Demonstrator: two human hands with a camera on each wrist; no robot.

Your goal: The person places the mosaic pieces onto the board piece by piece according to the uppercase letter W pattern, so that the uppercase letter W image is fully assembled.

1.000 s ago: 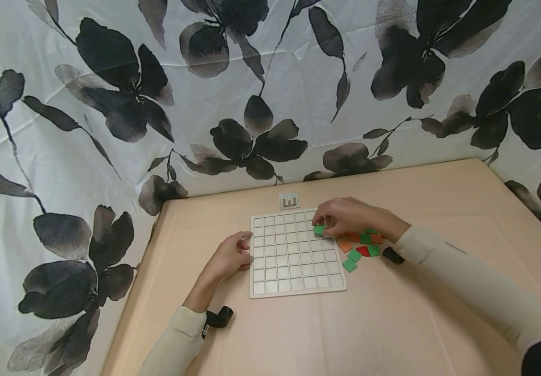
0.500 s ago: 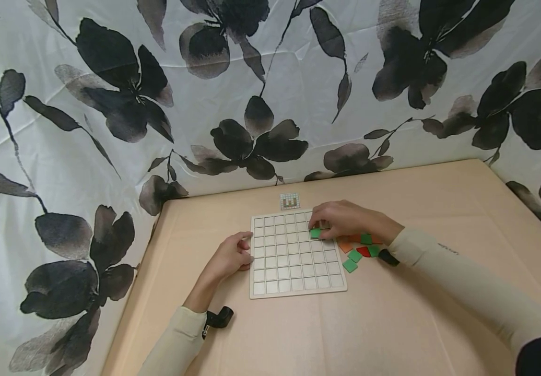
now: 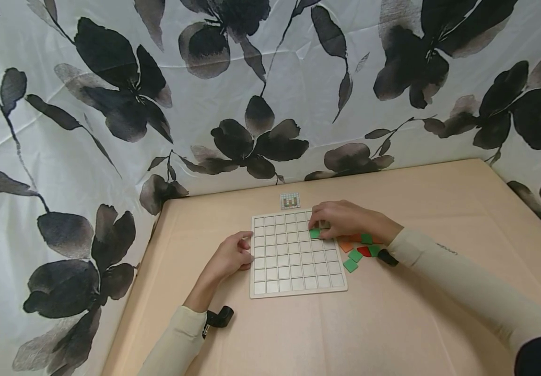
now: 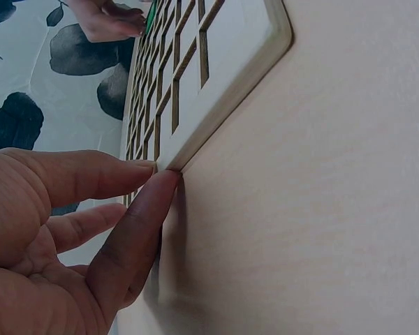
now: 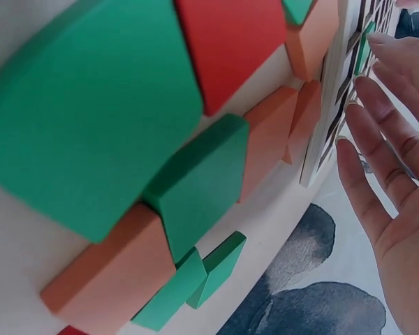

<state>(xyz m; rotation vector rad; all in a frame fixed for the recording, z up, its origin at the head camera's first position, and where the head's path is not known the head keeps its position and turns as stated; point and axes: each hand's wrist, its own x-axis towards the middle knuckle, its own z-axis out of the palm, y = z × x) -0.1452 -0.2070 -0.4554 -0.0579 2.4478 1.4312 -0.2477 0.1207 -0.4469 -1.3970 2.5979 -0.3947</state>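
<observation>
A pale board (image 3: 298, 293) with a grid of square cells lies on the table. In the head view, my right hand (image 3: 341, 218) is over its upper right part, thumb and fingertips pinching a green square tile (image 3: 315, 233) at the cells. In the right wrist view that tile (image 5: 364, 49) shows as a thin strip at the thumb tip, the other fingers (image 5: 377, 118) extended beside the grid. My left hand (image 3: 228, 255) touches the board's left edge with spread thumb and finger; in the left wrist view both tips meet the edge (image 4: 220, 118).
Beside the board's right edge lie several loose tiles: green (image 3: 351, 265), orange (image 3: 345, 246) and red (image 3: 363, 251), some under my right forearm. A small card with a coloured grid pattern (image 3: 290, 201) lies beyond the board. A floral cloth (image 3: 233, 94) hangs behind the table (image 3: 392, 324).
My right hand has moved slightly left and toward me with the green tile, then stayed nearly still over the board. The left hand has kept its place at the edge.
</observation>
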